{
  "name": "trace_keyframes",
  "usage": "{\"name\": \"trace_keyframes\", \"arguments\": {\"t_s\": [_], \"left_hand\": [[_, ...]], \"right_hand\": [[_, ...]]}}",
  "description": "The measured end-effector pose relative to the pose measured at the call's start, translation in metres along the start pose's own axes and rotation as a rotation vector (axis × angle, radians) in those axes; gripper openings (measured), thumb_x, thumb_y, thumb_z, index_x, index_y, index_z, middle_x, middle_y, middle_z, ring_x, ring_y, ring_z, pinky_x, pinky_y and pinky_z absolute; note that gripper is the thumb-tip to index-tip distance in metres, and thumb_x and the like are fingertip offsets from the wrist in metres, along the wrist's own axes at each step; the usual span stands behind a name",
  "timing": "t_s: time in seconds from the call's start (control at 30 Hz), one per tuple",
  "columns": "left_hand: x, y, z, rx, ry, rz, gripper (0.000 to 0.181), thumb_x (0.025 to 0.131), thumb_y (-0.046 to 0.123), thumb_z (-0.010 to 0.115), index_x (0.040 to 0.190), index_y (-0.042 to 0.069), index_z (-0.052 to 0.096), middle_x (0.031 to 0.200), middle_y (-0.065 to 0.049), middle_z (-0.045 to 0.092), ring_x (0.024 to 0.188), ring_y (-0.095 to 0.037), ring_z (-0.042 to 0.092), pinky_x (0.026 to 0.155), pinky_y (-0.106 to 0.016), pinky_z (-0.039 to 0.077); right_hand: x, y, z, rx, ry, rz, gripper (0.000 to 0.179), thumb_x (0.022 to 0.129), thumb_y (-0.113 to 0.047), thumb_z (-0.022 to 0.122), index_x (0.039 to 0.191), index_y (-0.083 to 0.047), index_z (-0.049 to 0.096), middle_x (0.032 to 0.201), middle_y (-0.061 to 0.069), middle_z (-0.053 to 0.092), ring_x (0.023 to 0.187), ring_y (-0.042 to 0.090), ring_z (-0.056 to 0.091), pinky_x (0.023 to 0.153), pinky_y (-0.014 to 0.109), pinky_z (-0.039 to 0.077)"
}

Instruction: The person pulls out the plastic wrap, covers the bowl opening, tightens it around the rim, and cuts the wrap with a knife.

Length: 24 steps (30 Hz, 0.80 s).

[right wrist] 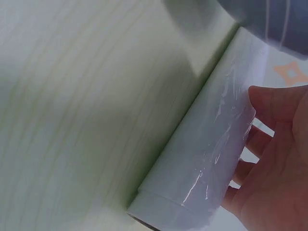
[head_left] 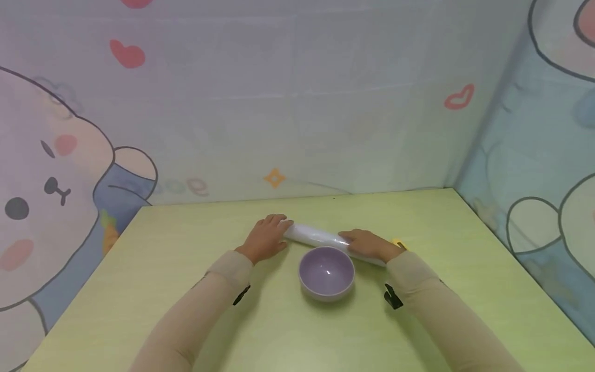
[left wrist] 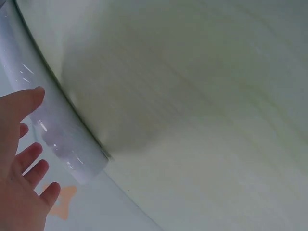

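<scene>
Though whole only in head view, bowl [head_left: 327, 274] near roll [head_left: 316, 236], loose-fingered hands [head_left: 266, 238] [head_left: 369, 244] alongside.

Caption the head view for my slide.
Left grip and right grip at a glossy white roll, purple bowl in front, on a pale green table.

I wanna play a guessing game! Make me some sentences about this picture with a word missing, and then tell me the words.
1. The bowl is coloured ____.
2. In the head view, at the left end of the white roll is the person's ____ hand.
3. Nothing lies inside the bowl, so it is ____.
4. The four-pointed star is coloured ____.

Missing words: purple; left; empty; orange.
</scene>
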<state>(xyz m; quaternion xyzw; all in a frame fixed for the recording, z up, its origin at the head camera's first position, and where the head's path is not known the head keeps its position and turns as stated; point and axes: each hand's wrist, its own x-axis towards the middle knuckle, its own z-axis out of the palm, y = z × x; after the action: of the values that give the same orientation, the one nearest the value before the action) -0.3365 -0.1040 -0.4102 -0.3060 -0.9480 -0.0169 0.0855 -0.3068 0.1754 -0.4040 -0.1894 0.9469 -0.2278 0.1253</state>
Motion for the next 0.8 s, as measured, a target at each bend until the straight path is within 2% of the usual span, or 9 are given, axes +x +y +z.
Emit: {"name": "trace_keyframes", "arguments": {"t_s": [0.13,0.3,0.4,0.47,0.57,0.67,0.8], "left_hand": [[0.004,0.003,-0.001,0.005,-0.018,-0.011,0.046,0.085,0.022,0.066,0.127,0.011,0.051,0.125,-0.011,0.051,0.119,-0.03,0.046,0.092,-0.048,0.042],[0.007,0.001,0.005,0.056,0.01,-0.021,0.041,0.084,0.024,0.067,0.122,0.016,0.053,0.116,-0.007,0.054,0.111,-0.027,0.05,0.083,-0.043,0.046],[0.009,0.0,0.008,0.084,0.023,-0.018,0.039,0.085,0.026,0.066,0.12,0.018,0.053,0.114,-0.006,0.054,0.108,-0.025,0.05,0.08,-0.041,0.047],[0.01,-0.001,0.009,0.098,0.026,-0.015,0.038,0.085,0.026,0.066,0.119,0.019,0.053,0.114,-0.005,0.054,0.107,-0.024,0.051,0.079,-0.04,0.047],[0.011,-0.002,0.009,0.106,0.031,-0.012,0.037,0.085,0.026,0.066,0.119,0.02,0.053,0.113,-0.005,0.054,0.106,-0.024,0.051,0.078,-0.04,0.047],[0.012,-0.002,0.01,0.114,0.033,-0.011,0.035,0.085,0.026,0.065,0.118,0.02,0.053,0.113,-0.004,0.054,0.106,-0.024,0.051,0.078,-0.04,0.047],[0.011,-0.002,0.011,0.115,0.03,-0.012,0.034,0.086,0.026,0.064,0.118,0.02,0.053,0.113,-0.005,0.054,0.105,-0.024,0.051,0.08,-0.04,0.047]], "right_hand": [[0.004,-0.002,0.001,0.004,-0.01,0.008,0.052,0.089,-0.015,0.041,0.14,-0.004,0.037,0.139,0.023,0.04,0.13,0.042,0.035,0.106,0.054,0.027],[0.003,0.0,0.003,0.002,-0.023,-0.008,0.053,0.091,-0.018,0.042,0.142,-0.005,0.032,0.14,0.024,0.039,0.129,0.042,0.036,0.106,0.055,0.027],[-0.003,0.006,0.003,-0.056,-0.02,-0.017,0.058,0.091,-0.024,0.047,0.143,-0.003,0.029,0.14,0.024,0.039,0.128,0.042,0.037,0.103,0.057,0.029],[-0.01,0.012,0.002,-0.113,0.006,0.003,0.065,0.087,-0.026,0.054,0.143,-0.003,0.029,0.139,0.023,0.041,0.126,0.042,0.039,0.1,0.058,0.032],[-0.022,0.022,0.0,-0.234,0.079,0.017,0.069,0.078,-0.025,0.064,0.137,0.0,0.037,0.131,0.021,0.046,0.116,0.04,0.046,0.089,0.055,0.039],[-0.032,0.029,-0.003,-0.299,0.138,0.006,0.06,0.073,-0.021,0.068,0.126,-0.002,0.047,0.12,0.018,0.051,0.103,0.034,0.05,0.08,0.049,0.041],[-0.034,0.035,-0.004,-0.353,0.177,-0.026,0.045,0.075,-0.018,0.066,0.116,-0.005,0.054,0.11,0.013,0.056,0.094,0.03,0.053,0.075,0.045,0.043]]}}
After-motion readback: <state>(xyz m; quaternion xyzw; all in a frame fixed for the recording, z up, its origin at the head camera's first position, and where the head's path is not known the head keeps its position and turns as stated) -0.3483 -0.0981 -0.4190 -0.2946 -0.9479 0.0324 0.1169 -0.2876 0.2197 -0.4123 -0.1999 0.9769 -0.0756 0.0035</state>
